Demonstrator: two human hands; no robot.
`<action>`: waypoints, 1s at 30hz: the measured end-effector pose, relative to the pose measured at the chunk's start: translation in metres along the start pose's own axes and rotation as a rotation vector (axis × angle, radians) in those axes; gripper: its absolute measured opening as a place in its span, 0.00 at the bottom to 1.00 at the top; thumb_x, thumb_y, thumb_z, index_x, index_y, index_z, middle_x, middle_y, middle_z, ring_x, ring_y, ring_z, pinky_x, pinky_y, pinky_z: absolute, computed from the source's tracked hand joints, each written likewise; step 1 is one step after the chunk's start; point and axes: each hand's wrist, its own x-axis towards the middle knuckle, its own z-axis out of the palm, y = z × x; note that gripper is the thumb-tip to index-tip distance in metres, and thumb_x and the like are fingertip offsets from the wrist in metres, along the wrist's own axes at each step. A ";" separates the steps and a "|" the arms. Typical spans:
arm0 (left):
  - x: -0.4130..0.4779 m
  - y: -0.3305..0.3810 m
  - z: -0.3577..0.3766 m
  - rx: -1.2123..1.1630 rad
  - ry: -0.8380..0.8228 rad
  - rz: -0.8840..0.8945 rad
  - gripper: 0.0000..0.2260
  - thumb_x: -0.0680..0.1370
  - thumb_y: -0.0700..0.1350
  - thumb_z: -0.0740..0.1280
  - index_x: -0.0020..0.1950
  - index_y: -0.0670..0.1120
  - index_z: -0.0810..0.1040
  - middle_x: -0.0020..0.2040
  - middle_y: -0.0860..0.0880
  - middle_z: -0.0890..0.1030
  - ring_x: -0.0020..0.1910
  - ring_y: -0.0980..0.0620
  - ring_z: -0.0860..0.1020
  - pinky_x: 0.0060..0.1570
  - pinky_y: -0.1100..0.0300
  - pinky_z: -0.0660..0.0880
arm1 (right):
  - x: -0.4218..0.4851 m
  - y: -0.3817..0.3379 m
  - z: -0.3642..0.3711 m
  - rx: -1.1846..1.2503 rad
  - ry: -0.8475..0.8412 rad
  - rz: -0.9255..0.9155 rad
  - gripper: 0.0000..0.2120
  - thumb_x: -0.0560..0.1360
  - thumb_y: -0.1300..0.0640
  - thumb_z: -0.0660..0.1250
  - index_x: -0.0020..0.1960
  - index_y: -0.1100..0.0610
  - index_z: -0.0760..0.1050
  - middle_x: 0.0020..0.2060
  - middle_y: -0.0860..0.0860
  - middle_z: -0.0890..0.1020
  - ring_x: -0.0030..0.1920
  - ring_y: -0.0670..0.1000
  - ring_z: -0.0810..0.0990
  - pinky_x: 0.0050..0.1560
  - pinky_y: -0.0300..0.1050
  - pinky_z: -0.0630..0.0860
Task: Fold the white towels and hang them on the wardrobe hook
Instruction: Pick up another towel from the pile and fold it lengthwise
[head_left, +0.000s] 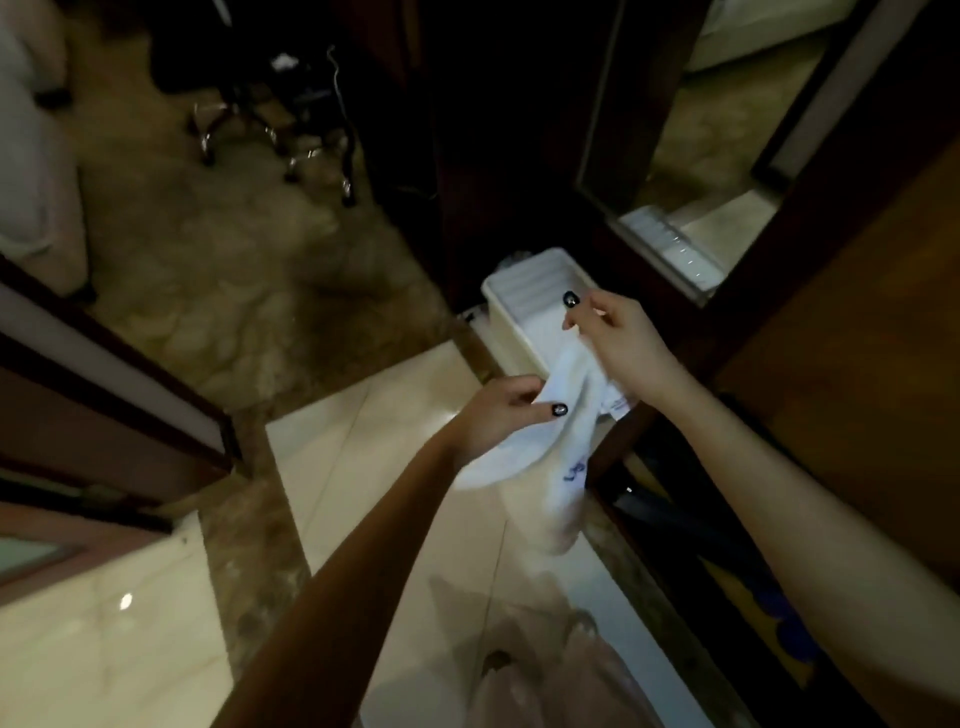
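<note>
Near the white box (511, 299), a white towel (563, 462) is being held up. It is being pinched by the left hand (498, 418) at 9 o'clock and the right hand (618, 343) at 1 o'clock.

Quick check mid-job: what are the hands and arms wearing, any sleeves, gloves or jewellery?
Left forearm and right forearm are bare: no sleeves, gloves, watch or bracelets visible. Left hand and right hand each show a nail in dark glossy polish.
</note>
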 end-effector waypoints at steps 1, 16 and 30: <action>0.001 0.024 0.005 -0.020 0.020 0.030 0.10 0.75 0.50 0.70 0.41 0.44 0.76 0.33 0.56 0.73 0.32 0.60 0.71 0.33 0.67 0.65 | -0.005 -0.016 -0.012 0.002 0.034 -0.013 0.14 0.81 0.54 0.60 0.37 0.49 0.73 0.26 0.44 0.70 0.24 0.43 0.64 0.24 0.37 0.61; -0.002 0.256 0.108 -0.030 0.034 0.470 0.06 0.80 0.44 0.64 0.44 0.50 0.75 0.42 0.47 0.78 0.42 0.53 0.76 0.43 0.55 0.71 | -0.157 -0.050 -0.189 0.190 0.203 -0.027 0.07 0.78 0.54 0.67 0.54 0.46 0.78 0.47 0.41 0.84 0.48 0.38 0.82 0.43 0.30 0.75; -0.018 0.364 0.231 0.211 -0.213 0.698 0.04 0.76 0.42 0.69 0.47 0.44 0.84 0.30 0.43 0.76 0.30 0.55 0.68 0.33 0.62 0.64 | -0.284 -0.070 -0.302 0.039 0.517 -0.112 0.06 0.77 0.64 0.66 0.43 0.58 0.77 0.28 0.47 0.75 0.28 0.42 0.70 0.33 0.36 0.66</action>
